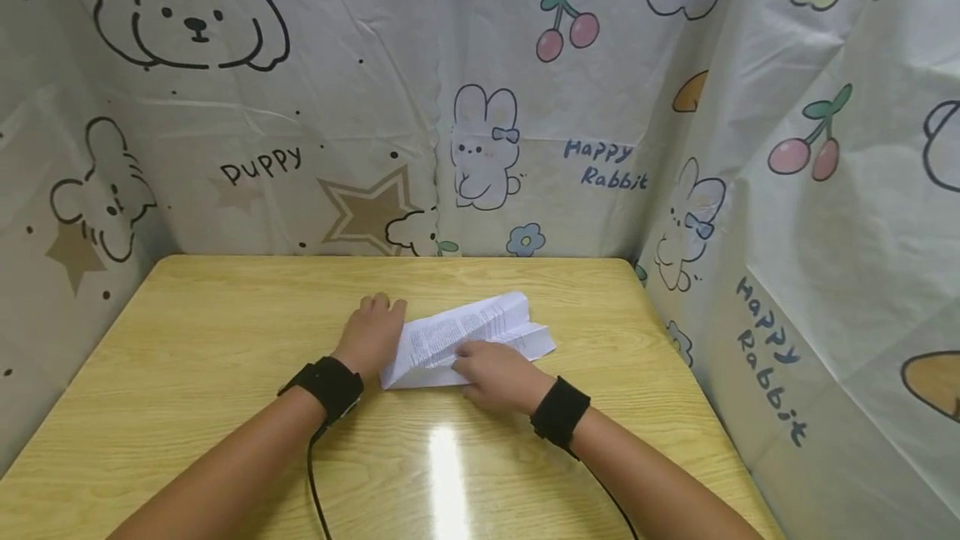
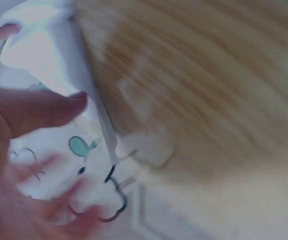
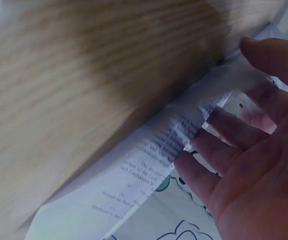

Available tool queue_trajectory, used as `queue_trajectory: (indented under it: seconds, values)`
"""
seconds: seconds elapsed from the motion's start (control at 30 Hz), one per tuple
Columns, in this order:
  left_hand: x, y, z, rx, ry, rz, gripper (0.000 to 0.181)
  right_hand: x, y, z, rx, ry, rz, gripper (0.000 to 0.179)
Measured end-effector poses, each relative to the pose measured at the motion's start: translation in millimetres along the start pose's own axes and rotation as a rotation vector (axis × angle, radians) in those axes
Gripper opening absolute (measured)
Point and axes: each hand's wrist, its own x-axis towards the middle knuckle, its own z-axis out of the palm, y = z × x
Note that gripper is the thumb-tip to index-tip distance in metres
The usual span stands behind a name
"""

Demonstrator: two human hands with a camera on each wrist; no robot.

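A white sheet of printed paper (image 1: 450, 340), folded lengthwise with raised creases, lies in the middle of the table. My left hand (image 1: 372, 336) is at its left end; in the left wrist view the thumb (image 2: 43, 107) lies against the paper's edge, while the other fingers are spread and blurred. At the near long side, my right hand (image 1: 501, 375) holds the folded edge. The right wrist view shows this paper (image 3: 133, 170) running between the thumb (image 3: 271, 55) and the bent fingers. Part of the near fold is hidden behind the right hand.
The pale wooden table (image 1: 225, 307) has a bright reflection near its front. A printed curtain (image 1: 360, 107) stands along its back and sides. Each wrist wears a black strap (image 1: 330, 386), with a cable (image 1: 315, 482) trailing toward the front.
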Motion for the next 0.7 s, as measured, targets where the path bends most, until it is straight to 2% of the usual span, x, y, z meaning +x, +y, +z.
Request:
queue_trajectory:
  seconds: [0.07, 0.1, 0.13, 0.2, 0.27, 0.37, 0.5, 0.7]
  values:
    - [-2.6, 2.3, 3.2, 0.091, 0.062, 0.213, 0.035, 0.0, -0.6, 1.4, -0.003, -0.011, -0.012, 0.007]
    - [-3.9, 4.0, 3.9, 0.124, 0.065, 0.307, 0.036, -0.1, -0.6, 1.9, -0.002, -0.017, -0.016, 0.008]
    - [-5.2, 6.1, 4.1, 0.131, 0.045, 0.379, 0.037, -0.1, -0.6, 2.5, 0.000, -0.023, -0.016, 0.009]
    - [-9.1, 10.3, 4.6, 0.101, -0.042, 0.453, 0.036, -1.1, -1.2, 3.0, 0.001, -0.027, -0.009, 0.015]
    - [-12.8, 14.2, 5.5, 0.063, -0.144, 0.442, 0.037, -3.2, -1.3, 3.7, 0.006, -0.019, -0.011, 0.018]
    - [-18.7, 17.0, 5.7, 0.014, -0.243, 0.348, 0.045, -5.2, -3.2, 3.1, 0.010, 0.034, -0.047, 0.020]
    - [-22.7, 17.4, 2.8, -0.002, -0.287, 0.251, 0.053, -3.9, -4.2, 2.0, 0.016, 0.081, -0.065, 0.021]
    - [-20.8, 17.8, 3.5, -0.012, -0.341, 0.167, 0.062, -3.5, 3.0, 8.7, 0.022, -0.025, 0.096, 0.040]
